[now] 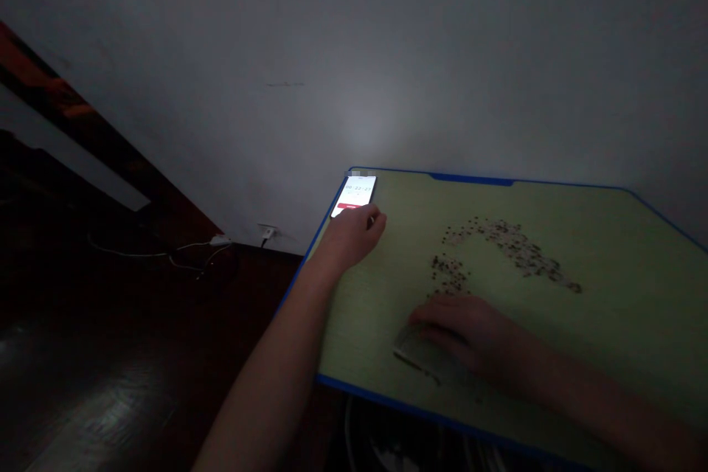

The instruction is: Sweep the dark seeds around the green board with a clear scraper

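Note:
My left hand (358, 230) lies at the lower end of a lit phone (355, 192), covering part of it. Its fingers are curled in, and what they hold, if anything, is hidden. Near the front edge of the table, my right hand (459, 321) is wrapped over a see-through container (412, 349), which seems tilted; its rim faces left and its shape is blurred. Just beyond the right fingers is a small patch of dark specks (449, 269), like seeds or beads. A larger spread of pale and dark small pieces (520, 247) lies farther back.
The pale green table (597, 339) has a blue edge and stands against a grey wall (470, 51). A plug in a wall socket (268, 233) and white cables (130, 254) are at left, above a dark floor. The room is dim.

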A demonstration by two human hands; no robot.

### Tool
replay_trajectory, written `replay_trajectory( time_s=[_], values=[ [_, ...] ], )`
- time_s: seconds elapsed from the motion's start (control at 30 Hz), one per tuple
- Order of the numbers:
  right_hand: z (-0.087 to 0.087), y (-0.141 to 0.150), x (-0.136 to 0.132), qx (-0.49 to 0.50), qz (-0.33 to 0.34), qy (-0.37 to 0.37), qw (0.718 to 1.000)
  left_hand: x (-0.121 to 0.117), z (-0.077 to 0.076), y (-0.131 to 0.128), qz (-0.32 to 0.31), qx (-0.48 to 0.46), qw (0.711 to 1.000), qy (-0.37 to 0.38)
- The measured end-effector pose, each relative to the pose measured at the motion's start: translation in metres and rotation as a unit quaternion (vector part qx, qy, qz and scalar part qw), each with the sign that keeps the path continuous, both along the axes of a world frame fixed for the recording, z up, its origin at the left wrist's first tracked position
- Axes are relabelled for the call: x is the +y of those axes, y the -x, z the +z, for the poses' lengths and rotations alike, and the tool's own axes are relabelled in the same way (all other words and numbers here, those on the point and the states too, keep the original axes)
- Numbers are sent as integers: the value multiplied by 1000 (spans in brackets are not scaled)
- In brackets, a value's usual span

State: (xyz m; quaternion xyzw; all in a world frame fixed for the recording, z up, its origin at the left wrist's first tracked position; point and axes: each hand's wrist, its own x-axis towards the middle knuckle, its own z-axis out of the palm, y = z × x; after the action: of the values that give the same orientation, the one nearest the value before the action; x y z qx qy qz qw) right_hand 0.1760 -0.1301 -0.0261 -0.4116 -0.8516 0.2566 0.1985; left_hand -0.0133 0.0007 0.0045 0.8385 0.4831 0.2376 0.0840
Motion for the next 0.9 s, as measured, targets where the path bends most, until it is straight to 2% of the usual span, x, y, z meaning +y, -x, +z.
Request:
replay_trajectory(
  time_s=[0.3, 0.6, 0.77, 0.9],
  values=[
    [10, 15, -10, -21, 41, 8, 999, 0, 0, -1, 4, -5, 1000, 16],
    [21, 20, -17, 6, 43, 47, 998, 0, 0, -1, 0, -12, 999, 39],
    [22, 22, -20, 6, 45, 50, 998, 2, -2, 0, -11, -11, 1000, 27],
    [25, 11, -18, 17, 20, 39, 999, 2, -3, -1, -14, -3, 1000, 22]
  ],
)
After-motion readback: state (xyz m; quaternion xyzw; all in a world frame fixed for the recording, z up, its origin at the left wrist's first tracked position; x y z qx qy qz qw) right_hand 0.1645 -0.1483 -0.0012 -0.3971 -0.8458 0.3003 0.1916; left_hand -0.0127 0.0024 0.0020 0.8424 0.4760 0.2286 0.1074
